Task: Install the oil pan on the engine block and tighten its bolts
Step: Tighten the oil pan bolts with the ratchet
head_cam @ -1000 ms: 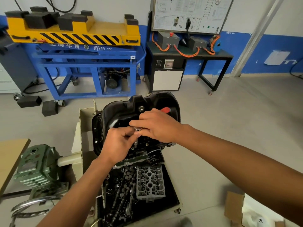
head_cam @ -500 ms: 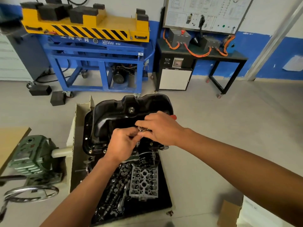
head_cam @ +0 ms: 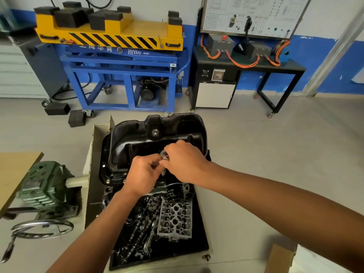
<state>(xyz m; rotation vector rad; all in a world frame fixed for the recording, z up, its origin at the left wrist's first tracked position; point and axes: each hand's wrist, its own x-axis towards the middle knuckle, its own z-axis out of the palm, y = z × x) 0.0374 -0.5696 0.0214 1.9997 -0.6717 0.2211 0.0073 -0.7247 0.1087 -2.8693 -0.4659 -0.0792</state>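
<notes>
gripping a small silver tool (head_cam: 165,155) with right hand (head_cam: 185,162), fingers (head_cam: 171,149) curled round its round head; pinching the same tool from below with left hand (head_cam: 142,175), fingers bent tight against it. working at the near rim of the black oil pan (head_cam: 153,142), seated sump-up on the engine block (head_cam: 108,192), bolts (head_cam: 108,181) showing along its left flange. just below the hands, an oil filter (head_cam: 174,191); nearer still, a grey cylinder head casting (head_cam: 175,219) lying in a black tray (head_cam: 201,239) of loose parts. off to the left, a green gearbox (head_cam: 42,186) beside a chrome handwheel (head_cam: 42,228)
</notes>
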